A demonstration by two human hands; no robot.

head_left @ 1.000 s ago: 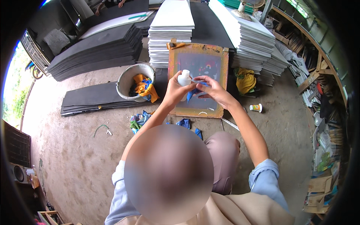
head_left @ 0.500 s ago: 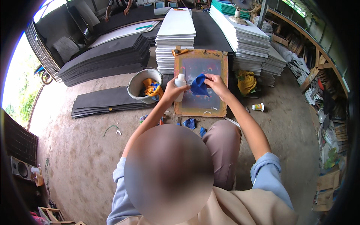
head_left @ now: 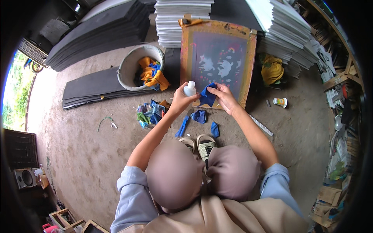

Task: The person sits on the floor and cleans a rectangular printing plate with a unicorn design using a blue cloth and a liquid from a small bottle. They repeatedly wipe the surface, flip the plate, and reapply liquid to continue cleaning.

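Note:
My left hand (head_left: 182, 99) is closed round a small translucent white plastic bottle (head_left: 190, 89), its top pointing up. In my right hand (head_left: 226, 97), a piece of blue cloth (head_left: 207, 95) is pinched between thumb and fingers. The cloth's left edge hangs close to the left fingertips; whether they also touch it I cannot tell. Behind both hands leans a screen-printing frame (head_left: 251, 54) with a worn orange-brown border. Pale animal shapes and small coloured marks show on its grey mesh.
A grey bucket (head_left: 123, 73) holding orange and blue cloths stands left of the frame. Blue scraps (head_left: 199, 116), a blue-handled tool (head_left: 182, 126) and a rag pile (head_left: 151, 112) lie near my shoes. Right are a paper cup (head_left: 279, 102) and a yellow bundle (head_left: 272, 69). Sheet stacks (head_left: 97, 33) stand behind.
My view has tipped further down, bringing my shoes and knees into sight. Both hands now sit lower against the frame, nearer its bottom edge, still holding the bottle and the cloth.

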